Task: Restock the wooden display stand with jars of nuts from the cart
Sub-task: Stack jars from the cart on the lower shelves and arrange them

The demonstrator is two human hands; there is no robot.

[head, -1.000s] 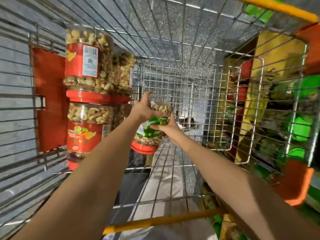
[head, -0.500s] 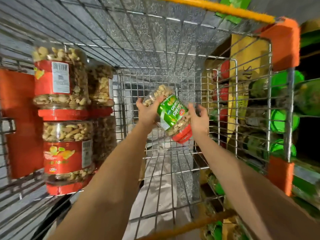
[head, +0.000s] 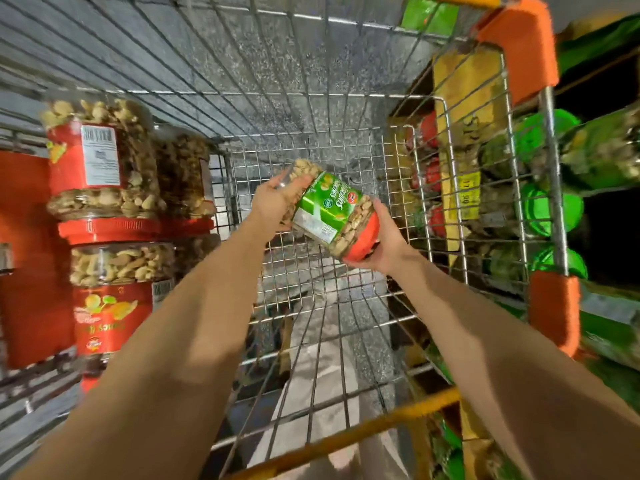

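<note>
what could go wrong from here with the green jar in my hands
The green-label jar is tilted and held only at its ends by the left hand and right hand; it might slip and drop.
Carried right toward the display stand, it could clip the cart's wire side.
The red-label jars are stacked two high; a jolt may topple them.

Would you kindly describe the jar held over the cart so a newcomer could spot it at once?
Start at the wire cart and look to its middle, where the left hand and right hand hold one tilted jar of nuts between them. Its label is green; the stacked jars at the cart's left side wear red labels.
</note>
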